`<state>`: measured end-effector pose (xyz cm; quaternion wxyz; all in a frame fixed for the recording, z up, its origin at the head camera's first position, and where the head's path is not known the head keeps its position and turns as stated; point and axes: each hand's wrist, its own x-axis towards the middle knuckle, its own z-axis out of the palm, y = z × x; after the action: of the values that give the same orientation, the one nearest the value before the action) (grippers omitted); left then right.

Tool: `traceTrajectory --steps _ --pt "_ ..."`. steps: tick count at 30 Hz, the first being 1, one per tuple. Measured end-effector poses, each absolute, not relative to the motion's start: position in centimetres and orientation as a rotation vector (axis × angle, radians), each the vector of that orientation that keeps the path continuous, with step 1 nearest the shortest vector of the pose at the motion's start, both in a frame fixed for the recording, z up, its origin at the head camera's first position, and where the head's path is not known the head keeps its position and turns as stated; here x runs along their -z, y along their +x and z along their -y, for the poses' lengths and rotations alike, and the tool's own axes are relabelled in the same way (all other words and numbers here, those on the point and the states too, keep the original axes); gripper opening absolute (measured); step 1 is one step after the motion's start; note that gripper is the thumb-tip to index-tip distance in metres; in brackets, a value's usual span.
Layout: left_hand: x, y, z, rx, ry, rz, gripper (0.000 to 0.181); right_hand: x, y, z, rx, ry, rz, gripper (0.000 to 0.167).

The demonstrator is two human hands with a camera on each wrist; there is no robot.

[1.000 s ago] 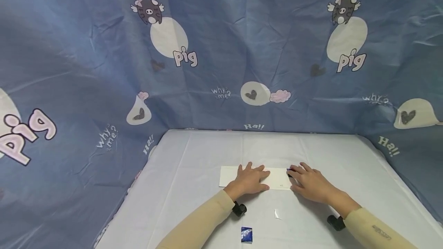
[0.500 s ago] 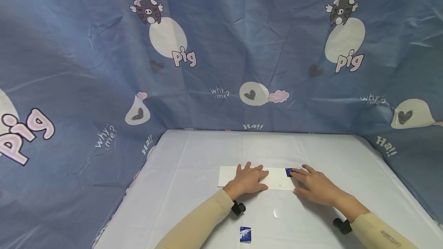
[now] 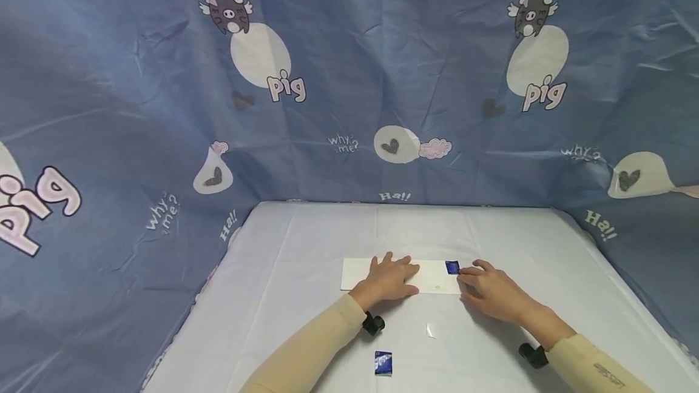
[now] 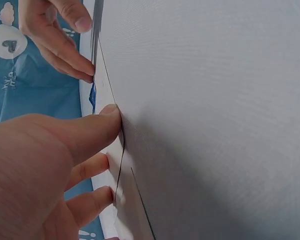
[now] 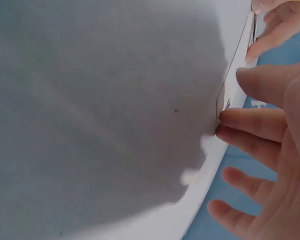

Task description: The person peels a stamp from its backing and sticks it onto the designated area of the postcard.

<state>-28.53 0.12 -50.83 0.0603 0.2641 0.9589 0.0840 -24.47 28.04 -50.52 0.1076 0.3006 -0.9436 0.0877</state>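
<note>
A long white strip of paper or card lies flat on the white-covered table. My left hand rests on its middle with fingers spread; in the left wrist view the thumb touches the near edge. On the strip's far right corner sits a small dark blue square, glossy and slightly creased. Beside it, my right hand touches the strip's right end with extended fingertips. The right wrist view shows its index and middle fingers at that end, with the other fingers apart. The left palm hides part of the strip.
Nearer to me lie a small transparent scrap and a second blue square with white markings. A blue curtain with pig prints hangs behind and beside the table.
My right hand has drawn back from over the blue square, which now shows fully, and its fingertips are at the strip's right end. The left hand stays on the strip.
</note>
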Motion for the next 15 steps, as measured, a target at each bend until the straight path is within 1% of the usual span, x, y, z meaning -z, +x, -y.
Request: traceTrajectory --steps 4,8,12,15 --pt "50.8 -28.5 -0.1 -0.283 0.794 -2.887 0.059 49.8 -24.4 -28.1 -0.269 0.887 2.755 0.035" --pt "50.4 -28.7 -0.3 -0.286 0.804 -2.907 0.058 48.3 -24.5 -28.1 -0.349 0.853 2.711 0.032" --pt "49.3 -28.6 -0.3 -0.331 0.832 -2.983 0.053 47.0 -24.4 -27.7 -0.394 0.807 2.717 0.031" --pt "48.1 -28.2 0.1 -0.452 0.901 -3.044 0.048 46.5 -24.0 -27.4 -0.407 0.774 2.735 0.032"
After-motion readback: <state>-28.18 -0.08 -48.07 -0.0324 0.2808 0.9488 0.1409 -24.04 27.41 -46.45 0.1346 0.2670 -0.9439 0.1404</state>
